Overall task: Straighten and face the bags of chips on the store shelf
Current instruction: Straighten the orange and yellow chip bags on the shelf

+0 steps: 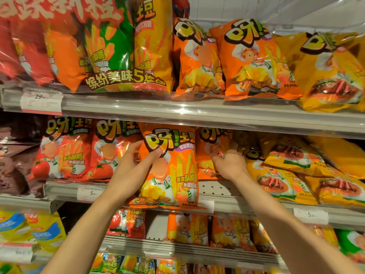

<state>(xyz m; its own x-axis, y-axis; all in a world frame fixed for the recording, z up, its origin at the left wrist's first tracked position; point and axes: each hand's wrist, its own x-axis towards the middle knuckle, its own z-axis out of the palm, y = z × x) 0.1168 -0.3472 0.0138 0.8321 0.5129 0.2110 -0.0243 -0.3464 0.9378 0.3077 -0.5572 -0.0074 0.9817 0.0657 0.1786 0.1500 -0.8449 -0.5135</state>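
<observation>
front bag (169,171) | forward of second bag (212,153) (to its right)

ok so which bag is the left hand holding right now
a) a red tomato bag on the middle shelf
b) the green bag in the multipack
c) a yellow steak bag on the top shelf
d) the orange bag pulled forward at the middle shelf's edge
d: the left hand grips the upper left side of the orange bag, thumb across its front, with the bag's bottom overhanging the middle shelf's front rail.
</observation>
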